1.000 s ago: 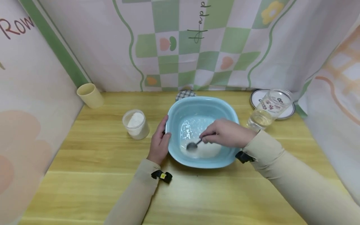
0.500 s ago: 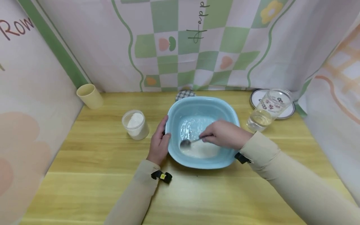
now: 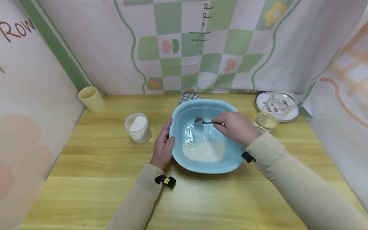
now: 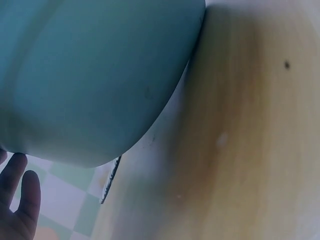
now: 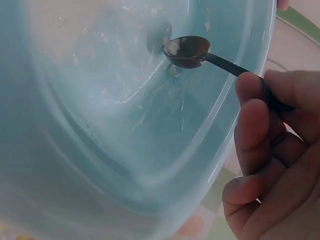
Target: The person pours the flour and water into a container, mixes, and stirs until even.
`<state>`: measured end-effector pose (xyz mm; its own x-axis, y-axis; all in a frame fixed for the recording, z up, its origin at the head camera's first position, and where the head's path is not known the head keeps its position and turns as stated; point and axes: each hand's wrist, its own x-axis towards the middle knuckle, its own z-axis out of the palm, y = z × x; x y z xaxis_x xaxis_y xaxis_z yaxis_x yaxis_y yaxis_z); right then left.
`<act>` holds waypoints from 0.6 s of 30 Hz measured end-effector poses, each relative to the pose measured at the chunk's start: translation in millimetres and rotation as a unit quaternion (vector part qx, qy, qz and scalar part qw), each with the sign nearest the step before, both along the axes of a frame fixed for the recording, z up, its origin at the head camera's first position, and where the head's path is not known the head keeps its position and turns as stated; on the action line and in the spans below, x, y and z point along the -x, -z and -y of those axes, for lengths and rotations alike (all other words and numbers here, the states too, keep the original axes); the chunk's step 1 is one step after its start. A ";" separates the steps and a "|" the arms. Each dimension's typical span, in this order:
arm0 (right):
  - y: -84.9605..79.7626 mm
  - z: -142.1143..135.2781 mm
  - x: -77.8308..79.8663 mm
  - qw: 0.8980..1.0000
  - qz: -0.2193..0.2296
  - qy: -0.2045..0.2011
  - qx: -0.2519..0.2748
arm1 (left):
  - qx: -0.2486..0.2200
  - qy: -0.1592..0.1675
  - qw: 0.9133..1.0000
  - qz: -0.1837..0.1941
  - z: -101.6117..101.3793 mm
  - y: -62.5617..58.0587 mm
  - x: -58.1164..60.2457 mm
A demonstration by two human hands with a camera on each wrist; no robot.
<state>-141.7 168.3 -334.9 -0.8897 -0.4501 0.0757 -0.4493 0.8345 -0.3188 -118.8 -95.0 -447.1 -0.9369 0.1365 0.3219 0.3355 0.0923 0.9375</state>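
Presently right hand [image 3: 237, 127] pinches spoon [image 3: 199, 120] between thumb and curled fingers over far half of basin [image 3: 211, 169], left hand [image 3: 162, 148] laying fairly straight fingers against its left side; hard stirring against so light a brace could skid basin, slopping pale liquid [image 3: 204, 152].

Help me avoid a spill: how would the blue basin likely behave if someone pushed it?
The blue basin would probably slide rather than tip, since it looks wide and low. The milky liquid pooled in its near part could slosh. Its smooth walls hold an even shape, so it is likely stiff.
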 end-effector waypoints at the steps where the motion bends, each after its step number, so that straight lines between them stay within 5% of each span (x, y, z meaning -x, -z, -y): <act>1: 0.7 0.0 -1.9 1.000 0.005 -0.007 0.000 | -0.001 0.001 1.000 0.000 -0.1 -0.5 0.3; 8: -11.2 -3.1 -16.5 0.991 0.065 -0.113 -0.003 | 0.007 -0.004 1.000 0.013 0.7 -1.8 1.2; 14: -10.4 -4.0 -10.9 0.999 -0.014 -0.028 -0.020 | 0.009 -0.006 1.000 0.020 2.6 -0.6 0.6; 18: -8.1 -1.4 -15.1 0.996 0.023 -0.075 -0.034 | 0.008 -0.008 1.000 0.022 3.0 1.9 0.7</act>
